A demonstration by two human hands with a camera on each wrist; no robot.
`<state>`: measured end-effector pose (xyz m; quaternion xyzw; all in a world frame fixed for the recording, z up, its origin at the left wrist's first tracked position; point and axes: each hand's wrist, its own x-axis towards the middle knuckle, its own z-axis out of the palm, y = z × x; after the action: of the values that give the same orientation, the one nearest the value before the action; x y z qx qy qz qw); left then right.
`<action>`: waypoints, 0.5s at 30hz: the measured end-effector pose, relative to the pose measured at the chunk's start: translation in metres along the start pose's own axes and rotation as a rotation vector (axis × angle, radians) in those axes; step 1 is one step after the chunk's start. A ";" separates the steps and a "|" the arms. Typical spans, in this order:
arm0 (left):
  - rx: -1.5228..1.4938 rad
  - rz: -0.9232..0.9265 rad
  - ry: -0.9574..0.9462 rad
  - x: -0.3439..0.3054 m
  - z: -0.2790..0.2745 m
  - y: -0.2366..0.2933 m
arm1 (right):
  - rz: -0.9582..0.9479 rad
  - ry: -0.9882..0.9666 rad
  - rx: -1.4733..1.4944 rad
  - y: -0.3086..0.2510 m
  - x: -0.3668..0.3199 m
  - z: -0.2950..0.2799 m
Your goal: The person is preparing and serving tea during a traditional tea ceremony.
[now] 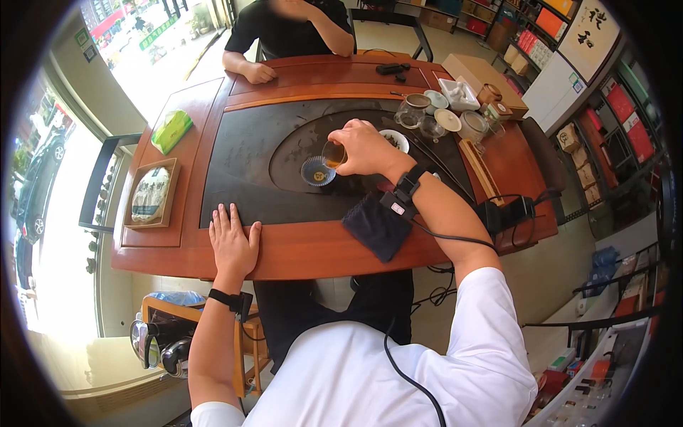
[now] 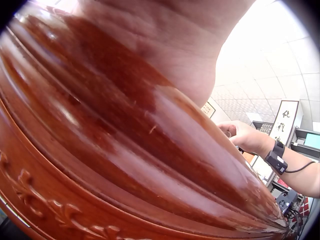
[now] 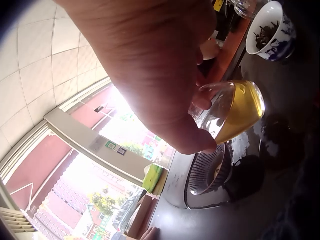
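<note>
My right hand (image 1: 364, 148) grips a small clear glass vessel (image 3: 242, 111) by its rim, tilted, with amber liquid inside. Just beside and below it stands a ribbed bowl (image 1: 317, 171) on the dark tray (image 1: 242, 156). A blue-and-white cup (image 3: 285, 42) holding dark leaves stands near the right hand; in the head view the hand partly hides this cup (image 1: 395, 140). My left hand (image 1: 235, 245) rests flat, fingers straight, on the table's near left edge; only its palm side (image 2: 175, 50) shows in the left wrist view.
A dark cloth (image 1: 378, 226) lies at the near edge. Glass pots and jars (image 1: 472, 127) stand at the back right, beside a wooden strip (image 1: 482, 171). At left are a green packet (image 1: 171, 132) and a boxed item (image 1: 151, 193). A person (image 1: 288, 32) sits across.
</note>
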<state>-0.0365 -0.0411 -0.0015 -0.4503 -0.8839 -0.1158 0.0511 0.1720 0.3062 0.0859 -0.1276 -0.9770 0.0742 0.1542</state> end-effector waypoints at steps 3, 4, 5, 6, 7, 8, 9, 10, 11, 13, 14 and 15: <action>0.001 -0.001 0.001 0.000 0.000 0.000 | -0.002 -0.009 -0.036 -0.004 0.002 -0.002; 0.002 -0.002 0.001 0.000 0.000 0.000 | -0.002 -0.019 -0.047 -0.006 0.002 -0.003; 0.008 -0.010 -0.014 0.000 0.000 0.000 | -0.002 -0.029 -0.058 -0.008 0.003 -0.005; 0.014 -0.018 -0.029 0.001 -0.002 0.001 | -0.010 -0.034 -0.072 -0.010 0.003 -0.007; 0.020 -0.026 -0.045 0.001 -0.003 0.001 | -0.017 -0.040 -0.086 -0.011 0.004 -0.010; 0.020 -0.026 -0.045 0.001 -0.003 0.001 | -0.024 -0.047 -0.099 -0.012 0.003 -0.011; 0.021 -0.025 -0.046 0.001 -0.003 0.001 | -0.023 -0.053 -0.116 -0.013 0.004 -0.012; 0.022 -0.024 -0.046 0.001 -0.003 0.001 | -0.023 -0.059 -0.132 -0.014 0.005 -0.012; 0.016 -0.017 -0.034 0.000 -0.001 0.001 | -0.023 -0.066 -0.149 -0.014 0.005 -0.013; 0.005 -0.004 -0.008 0.001 0.001 -0.001 | -0.026 -0.065 -0.157 -0.014 0.005 -0.013; 0.004 -0.005 -0.010 0.001 0.000 0.000 | -0.028 -0.064 -0.160 -0.014 0.005 -0.013; 0.005 -0.006 -0.012 0.001 0.000 0.000 | -0.033 -0.060 -0.166 -0.014 0.005 -0.013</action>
<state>-0.0371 -0.0405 -0.0015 -0.4481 -0.8858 -0.1113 0.0466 0.1684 0.2956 0.1025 -0.1215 -0.9859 -0.0061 0.1150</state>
